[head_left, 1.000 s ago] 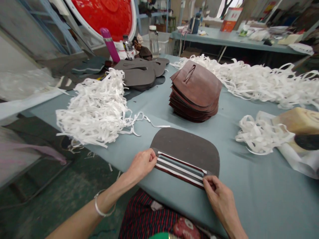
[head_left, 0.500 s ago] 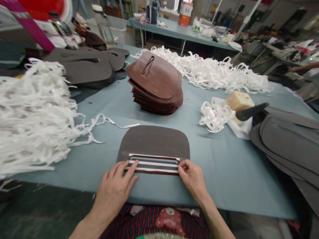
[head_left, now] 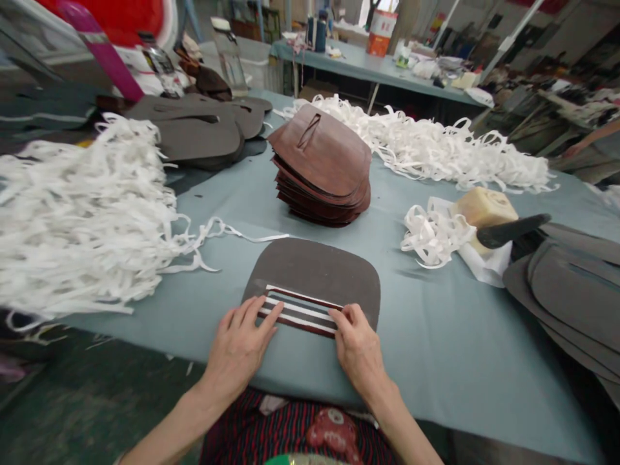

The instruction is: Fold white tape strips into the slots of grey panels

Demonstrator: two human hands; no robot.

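A dark grey rounded panel (head_left: pixel 314 265) lies flat on the blue-green table cover near the front edge. Along its near side is a long slot, bordered by dark red-brown edging and white tape strips (head_left: pixel 305 316). My left hand (head_left: pixel 241 347) rests at the slot's left end, fingers stretched out and pressing on the strips. At the right end, my right hand (head_left: pixel 359 350) has its thumb and fingertips pinched together on the white tape. Part of the strips and the slot's right corner are hidden under those fingers.
Beyond the panel stands a stack of brown leather pieces (head_left: pixel 324 155). Heaps of white tape (head_left: pixel 82 219) lie left and along the back (head_left: pixel 450 148). On the right are a tape tangle (head_left: pixel 431 236), a yellowish block (head_left: pixel 484 208), a black-handled tool (head_left: pixel 513 231) and stacked grey panels (head_left: pixel 576 284).
My right hand has slid left along the tape from the slot's right end, its pinch kept. The left hand stays on the left end. The whole view has shifted and tilted slightly.
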